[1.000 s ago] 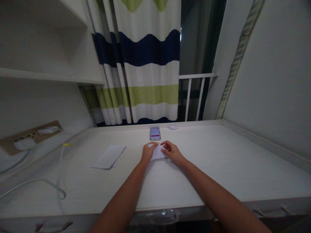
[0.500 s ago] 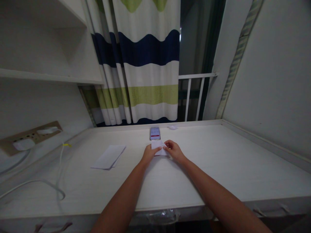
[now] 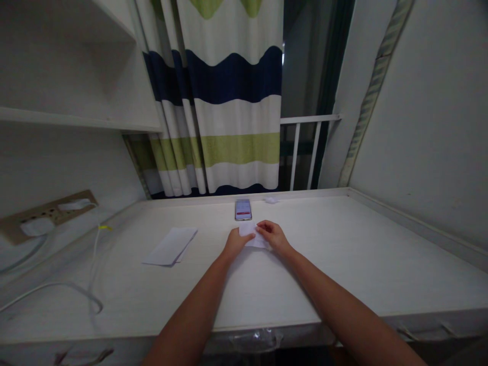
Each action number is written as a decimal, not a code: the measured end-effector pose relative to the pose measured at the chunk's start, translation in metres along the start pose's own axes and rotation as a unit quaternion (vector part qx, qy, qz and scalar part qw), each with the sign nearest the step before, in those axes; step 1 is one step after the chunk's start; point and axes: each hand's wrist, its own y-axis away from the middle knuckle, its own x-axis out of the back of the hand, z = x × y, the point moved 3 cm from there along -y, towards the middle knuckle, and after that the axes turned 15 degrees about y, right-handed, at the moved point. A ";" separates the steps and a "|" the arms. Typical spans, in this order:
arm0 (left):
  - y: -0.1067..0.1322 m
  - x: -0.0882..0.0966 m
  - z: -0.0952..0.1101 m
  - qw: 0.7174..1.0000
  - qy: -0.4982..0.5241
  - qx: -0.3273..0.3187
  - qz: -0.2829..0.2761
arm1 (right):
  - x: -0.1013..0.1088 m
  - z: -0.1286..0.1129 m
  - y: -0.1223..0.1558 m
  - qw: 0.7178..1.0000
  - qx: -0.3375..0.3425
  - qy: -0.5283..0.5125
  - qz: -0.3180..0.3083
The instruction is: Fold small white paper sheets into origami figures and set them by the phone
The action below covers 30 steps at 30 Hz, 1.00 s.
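A small piece of white paper (image 3: 247, 229) is held between both hands just above the desk. My left hand (image 3: 235, 242) grips its left side, with the thumb lying across the front. On the right side, my right hand (image 3: 273, 236) pinches the paper between thumb and fingers. The paper's lower edge tilts down toward the right hand. Just beyond it lies a phone (image 3: 243, 209) with its screen lit. The fingers behind the paper are hidden.
White sheets of paper (image 3: 171, 246) lie on the left of the white desk (image 3: 362, 264). A crumpled white scrap (image 3: 271, 200) rests near the back edge. A white cable (image 3: 68, 285) runs from the power sockets (image 3: 49, 216) at left. A striped curtain (image 3: 236, 117) hangs behind.
The paper has tilted and shifted slightly to the right and toward me. My right thumb and fingers have come closer together on it. The phone and the other sheets have stayed put.
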 end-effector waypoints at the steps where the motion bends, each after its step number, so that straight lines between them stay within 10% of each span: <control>1: 0.001 -0.001 0.001 1.000 -0.004 0.002 -0.004 | 0.001 -0.001 0.000 1.000 -0.007 -0.001 0.005; 30: 0.005 -0.003 0.002 1.000 -0.001 0.016 -0.008 | 0.001 -0.011 0.003 0.994 -0.085 -0.064 0.004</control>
